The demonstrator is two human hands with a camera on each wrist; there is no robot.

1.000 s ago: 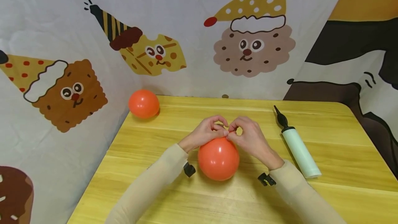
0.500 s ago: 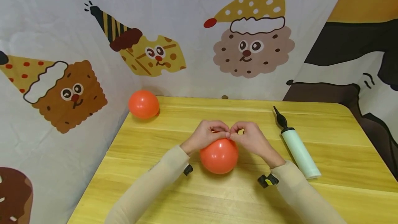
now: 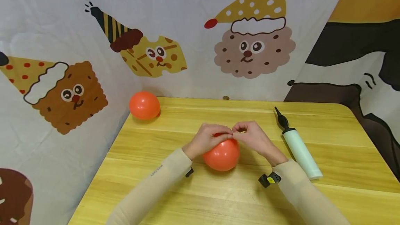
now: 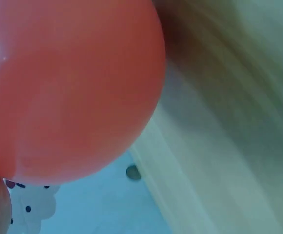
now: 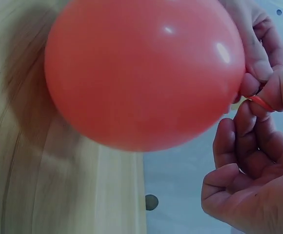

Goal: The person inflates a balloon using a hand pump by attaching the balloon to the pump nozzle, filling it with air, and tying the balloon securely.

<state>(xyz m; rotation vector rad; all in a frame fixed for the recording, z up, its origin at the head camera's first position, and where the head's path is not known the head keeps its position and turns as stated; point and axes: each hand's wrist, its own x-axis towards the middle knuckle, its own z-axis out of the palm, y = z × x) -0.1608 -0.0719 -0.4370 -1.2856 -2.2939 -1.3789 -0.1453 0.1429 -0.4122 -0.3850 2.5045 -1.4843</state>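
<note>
An inflated orange-red balloon (image 3: 222,155) hangs below both hands over the middle of the table. My left hand (image 3: 207,138) lies across its top and pinches the neck between thumb and fingers. Opposite it, my right hand (image 3: 253,138) pinches the end of the neck, fingertips meeting the left ones. In the right wrist view a short strip of the balloon's neck (image 5: 261,103) shows between the right thumb and forefinger. The balloon's body (image 4: 68,92) fills much of the left wrist view, hiding most of the left hand there.
A second orange-red balloon (image 3: 144,105) sits at the table's back left corner. To the right lies a pale green hand pump (image 3: 301,152) with a black nozzle, pointing away. A cartoon-printed cloth (image 3: 193,44) stands behind the wooden table (image 3: 218,200).
The two hands have drawn their fingertips together at the neck, and the left hand's fingers have flattened over it. The balloon has risen slightly in view and is more covered by the left hand.
</note>
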